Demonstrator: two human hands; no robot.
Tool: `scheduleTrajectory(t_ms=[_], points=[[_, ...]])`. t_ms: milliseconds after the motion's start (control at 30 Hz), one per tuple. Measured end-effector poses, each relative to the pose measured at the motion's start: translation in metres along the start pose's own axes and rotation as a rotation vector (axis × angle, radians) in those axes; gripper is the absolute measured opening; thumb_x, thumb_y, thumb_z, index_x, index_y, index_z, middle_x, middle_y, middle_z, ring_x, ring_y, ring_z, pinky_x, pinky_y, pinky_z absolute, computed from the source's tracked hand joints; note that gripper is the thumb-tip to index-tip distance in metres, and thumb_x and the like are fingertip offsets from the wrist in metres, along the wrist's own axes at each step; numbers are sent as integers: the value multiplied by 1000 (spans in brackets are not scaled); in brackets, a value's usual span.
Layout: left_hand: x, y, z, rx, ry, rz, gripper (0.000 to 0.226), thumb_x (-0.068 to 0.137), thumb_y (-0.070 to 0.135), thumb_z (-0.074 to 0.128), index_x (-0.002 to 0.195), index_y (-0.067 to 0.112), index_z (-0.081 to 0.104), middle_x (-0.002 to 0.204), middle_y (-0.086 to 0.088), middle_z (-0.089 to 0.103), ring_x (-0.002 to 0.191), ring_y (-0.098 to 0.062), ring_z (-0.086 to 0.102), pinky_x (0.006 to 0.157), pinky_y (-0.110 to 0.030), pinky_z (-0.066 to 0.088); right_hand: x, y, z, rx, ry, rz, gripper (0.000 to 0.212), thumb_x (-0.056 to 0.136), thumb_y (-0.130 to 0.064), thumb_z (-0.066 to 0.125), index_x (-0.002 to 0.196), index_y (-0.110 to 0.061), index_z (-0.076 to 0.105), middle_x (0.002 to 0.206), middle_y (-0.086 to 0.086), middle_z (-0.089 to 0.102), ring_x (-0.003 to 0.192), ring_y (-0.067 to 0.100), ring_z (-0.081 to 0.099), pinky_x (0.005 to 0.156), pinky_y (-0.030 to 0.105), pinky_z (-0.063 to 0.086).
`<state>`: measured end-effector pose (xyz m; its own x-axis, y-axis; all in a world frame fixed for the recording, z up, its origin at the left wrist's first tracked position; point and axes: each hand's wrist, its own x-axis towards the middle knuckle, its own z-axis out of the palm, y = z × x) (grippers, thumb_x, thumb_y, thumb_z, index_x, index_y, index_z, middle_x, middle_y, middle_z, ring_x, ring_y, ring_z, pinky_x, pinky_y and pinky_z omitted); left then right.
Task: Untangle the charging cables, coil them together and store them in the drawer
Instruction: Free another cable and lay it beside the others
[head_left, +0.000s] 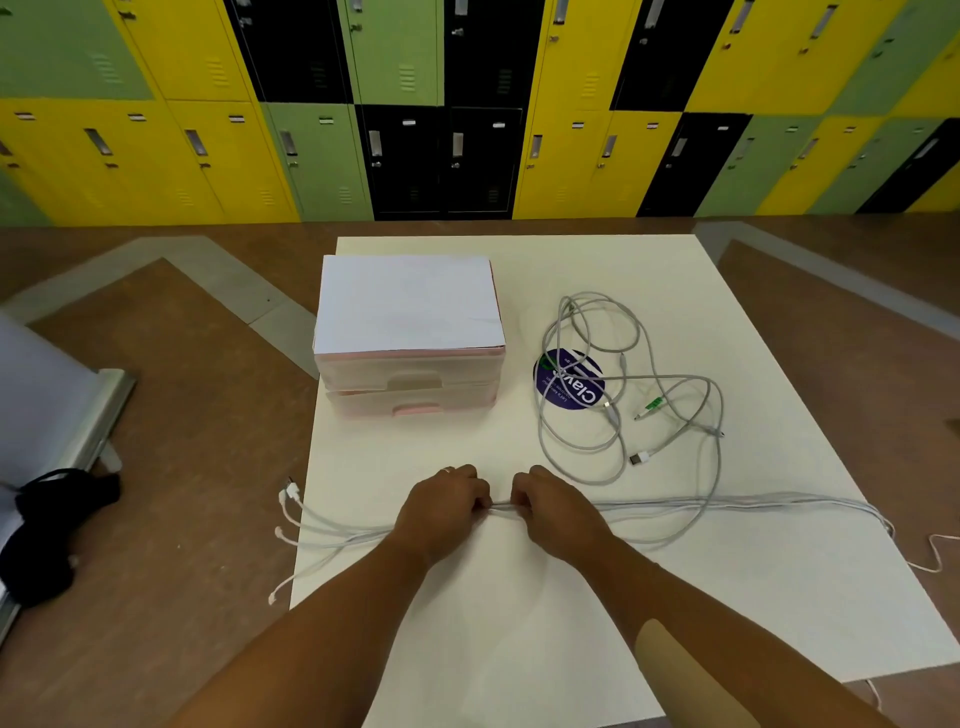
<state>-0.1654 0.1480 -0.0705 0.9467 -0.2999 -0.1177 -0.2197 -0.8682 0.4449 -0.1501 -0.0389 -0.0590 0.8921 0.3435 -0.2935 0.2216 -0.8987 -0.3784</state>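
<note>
A bundle of several white charging cables (727, 505) lies stretched across the white table top (519, 613), left to right. My left hand (441, 506) and my right hand (550, 506) grip this bundle side by side, a short stretch of cable showing between them. The plug ends (288, 512) fan out past the table's left edge. A loose tangle of grey cables (618, 384) lies behind my right hand, with a green-tipped plug (649, 406) in it. A small pink-and-white drawer unit (410, 343) stands at the back left, both drawers shut.
A round dark-blue sticker (566, 387) lies under the tangle. A thin cable end (930, 558) hangs off the table's right edge. A black bag (47, 530) and a metal-edged bench (62, 410) stand at the left. Coloured lockers (467, 104) line the far wall.
</note>
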Motion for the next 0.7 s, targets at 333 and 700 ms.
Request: scheduleTrajectory(t_ms=[333,700], points=[[3,-1,3,-27,26,-37,14,92,25,55,94,27,69,91,9,56,90,-16,57,68,-29,43,-10,22,-18,41,-40,127,26,93,-37,60,76,-21,48,80,-2,57,74,17,53,63,31,40],[4,1,1,-20,26,-63,11,92,29,56,92,28,67,90,10,56,87,-15,58,67,-26,39,-22,45,-22,0,-8,235,34,91,-51,58,76,-22,48,75,-3,59,71,18,55,63,32,42]])
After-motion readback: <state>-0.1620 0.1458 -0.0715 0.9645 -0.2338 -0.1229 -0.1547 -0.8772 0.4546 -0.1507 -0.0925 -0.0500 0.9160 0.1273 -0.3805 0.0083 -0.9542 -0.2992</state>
